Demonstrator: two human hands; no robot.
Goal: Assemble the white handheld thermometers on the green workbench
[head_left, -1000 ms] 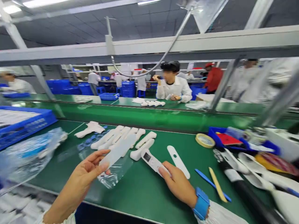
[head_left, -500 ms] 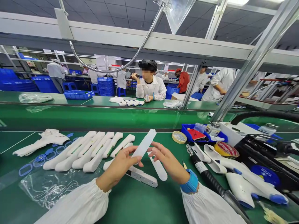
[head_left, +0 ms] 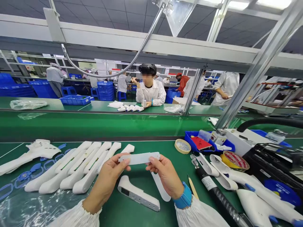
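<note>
A flat white plastic strip [head_left: 139, 158] is held level above the green bench between both hands. My left hand [head_left: 107, 179] pinches its left end and my right hand [head_left: 167, 176], with a blue wristband, pinches its right end. Under the hands a white thermometer-shaped housing [head_left: 138, 197] lies on the mat, and a white cover plate [head_left: 161, 189] lies partly hidden beneath my right hand. A row of several white housings [head_left: 71, 170] lies to the left.
A tape roll [head_left: 182, 146], a blue tray [head_left: 208, 143], a black tool [head_left: 220, 197] and white handheld parts [head_left: 258, 201] crowd the right. Clear plastic bag [head_left: 30, 208] at lower left. A person in white sits across the green conveyor [head_left: 94, 123].
The strip has turned from upright and tilted to level, now gripped at both ends. The view has dropped slightly lower.
</note>
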